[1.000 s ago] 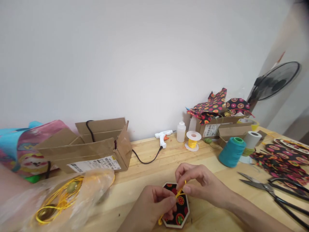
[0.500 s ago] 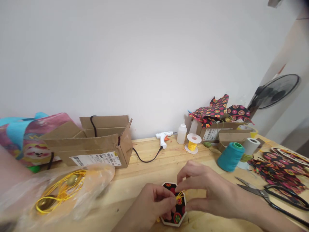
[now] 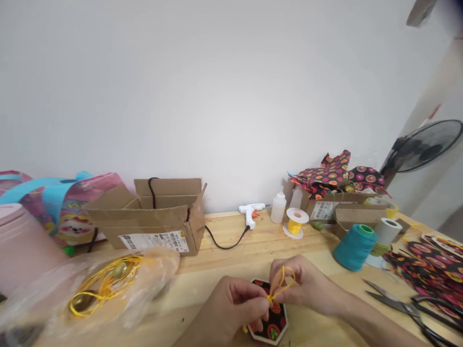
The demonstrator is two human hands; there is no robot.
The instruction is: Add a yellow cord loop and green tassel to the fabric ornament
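The left hand stays pinched on the yellow cord over the hexagonal panel, while the right hand — spread wide half a second ago — has drawn in where the cord loops upward, its grip unclear, bare tabletop running back to the glue gun.

from the person's head, the one camera looks forward and down, hands close, table and wall beyond.

Left hand pinches (thumb toward forefinger); right hand curls nearby.
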